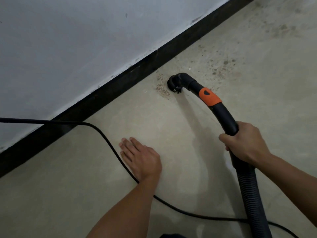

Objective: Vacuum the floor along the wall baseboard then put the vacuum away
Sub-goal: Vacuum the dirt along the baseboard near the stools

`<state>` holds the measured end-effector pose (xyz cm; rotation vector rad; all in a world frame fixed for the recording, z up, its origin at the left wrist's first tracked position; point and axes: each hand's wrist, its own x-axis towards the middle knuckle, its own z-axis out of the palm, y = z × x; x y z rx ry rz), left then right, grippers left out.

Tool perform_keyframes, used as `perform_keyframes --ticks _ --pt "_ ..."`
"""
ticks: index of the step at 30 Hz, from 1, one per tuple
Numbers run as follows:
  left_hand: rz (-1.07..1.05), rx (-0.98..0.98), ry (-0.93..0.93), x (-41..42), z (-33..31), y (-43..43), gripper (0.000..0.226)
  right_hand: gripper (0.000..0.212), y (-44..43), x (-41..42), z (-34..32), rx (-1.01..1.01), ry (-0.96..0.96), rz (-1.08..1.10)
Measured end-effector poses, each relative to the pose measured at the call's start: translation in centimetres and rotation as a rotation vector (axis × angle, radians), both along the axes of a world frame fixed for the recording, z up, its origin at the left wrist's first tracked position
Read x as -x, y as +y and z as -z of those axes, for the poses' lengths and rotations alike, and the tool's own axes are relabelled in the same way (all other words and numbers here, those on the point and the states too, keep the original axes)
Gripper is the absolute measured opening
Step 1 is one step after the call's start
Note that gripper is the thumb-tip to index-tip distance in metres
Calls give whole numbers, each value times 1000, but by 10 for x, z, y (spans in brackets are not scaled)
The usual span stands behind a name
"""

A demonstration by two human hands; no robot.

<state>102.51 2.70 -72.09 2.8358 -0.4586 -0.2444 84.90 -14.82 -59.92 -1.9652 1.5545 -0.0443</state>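
Note:
A black vacuum hose handle (223, 115) with an orange band curves down to a round brush nozzle (174, 83) that rests on the floor a short way from the black baseboard (106, 93). Brown dust (162, 89) lies on the floor just left of the nozzle. My right hand (245, 143) grips the handle where it meets the ribbed hose (252, 194). My left hand (140, 158) lies flat on the beige floor, fingers spread, holding nothing.
A black power cord (109, 145) runs from the left edge, passes under my left wrist and loops to the lower right. More dust patches (281, 30) lie on the floor further along the wall (85, 40), to the upper right.

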Motion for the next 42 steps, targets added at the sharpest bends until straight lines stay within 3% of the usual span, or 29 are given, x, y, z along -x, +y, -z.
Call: perform_keyframes --ticks 9,21,33,38,42 --pt "-4 12 -3 0 -5 0 61 20 31 37 -6 3 125 -81" --pt "2 -3 21 0 -7 -1 60 24 -33 -76 4 -50 -84 101" --pt "6 14 24 0 -3 -1 58 15 0 -21 -12 -4 67 -115" --pt "5 15 24 1 -4 -1 58 19 -3 -63 -3 -6 -6 -35" --pt "5 16 25 1 -2 0 58 26 1 -83 -2 19 32 -109"
